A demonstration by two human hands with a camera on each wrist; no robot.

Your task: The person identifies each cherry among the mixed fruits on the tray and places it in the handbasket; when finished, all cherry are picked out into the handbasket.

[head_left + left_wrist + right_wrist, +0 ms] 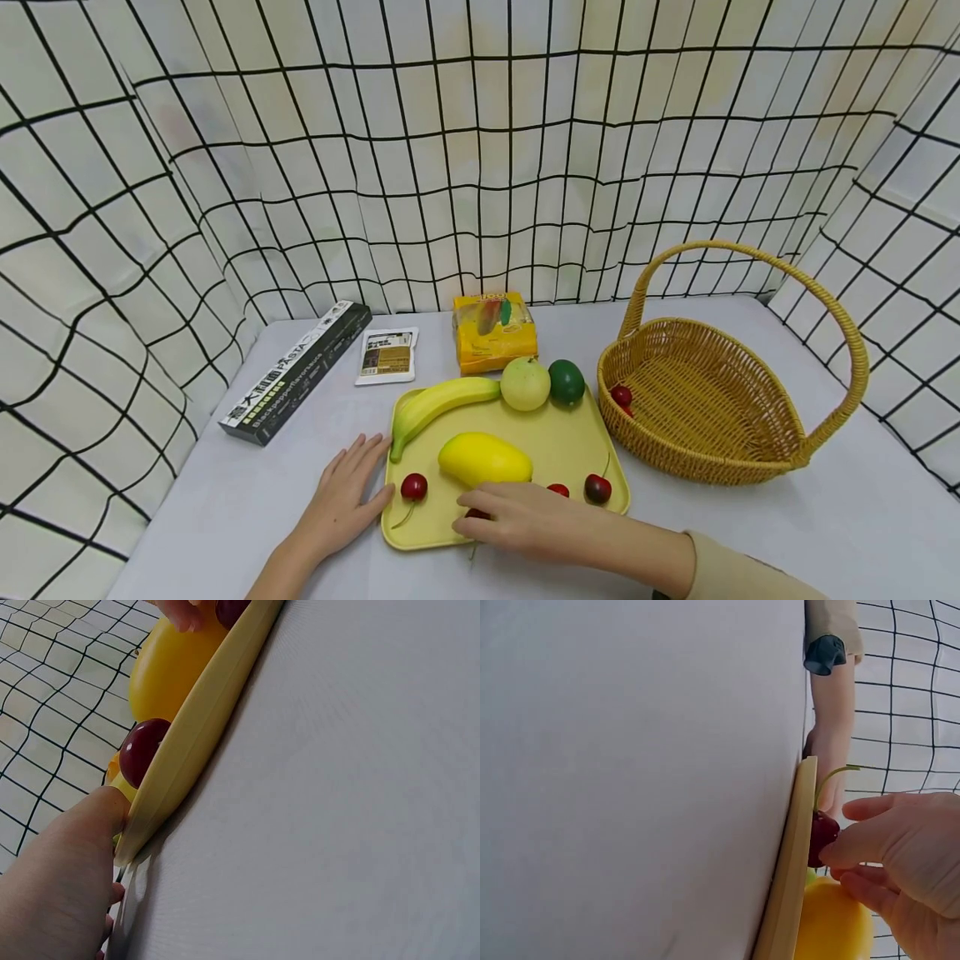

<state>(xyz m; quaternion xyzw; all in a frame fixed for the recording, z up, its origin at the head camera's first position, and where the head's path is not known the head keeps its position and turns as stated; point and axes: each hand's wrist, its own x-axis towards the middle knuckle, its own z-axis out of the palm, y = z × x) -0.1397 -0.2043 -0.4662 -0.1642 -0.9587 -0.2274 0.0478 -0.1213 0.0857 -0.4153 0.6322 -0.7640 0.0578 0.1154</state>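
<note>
A yellow tray carries a banana, a yellow mango, a round pale green fruit, a dark green fruit and several cherries. At the tray's near edge, my right hand has thumb and forefinger around a dark red cherry, its stem sticking out. My left hand lies beside the tray's left rim, fingers extended and thumb touching the rim. Close to that thumb rests another cherry. Right of the mango are a partly hidden cherry and a darker cherry.
A wicker basket with a tall handle stands right of the tray, holding red cherries. Behind the tray sit a yellow package and a white-edged sachet. A long black pasta box lies at left. Black netting surrounds the table.
</note>
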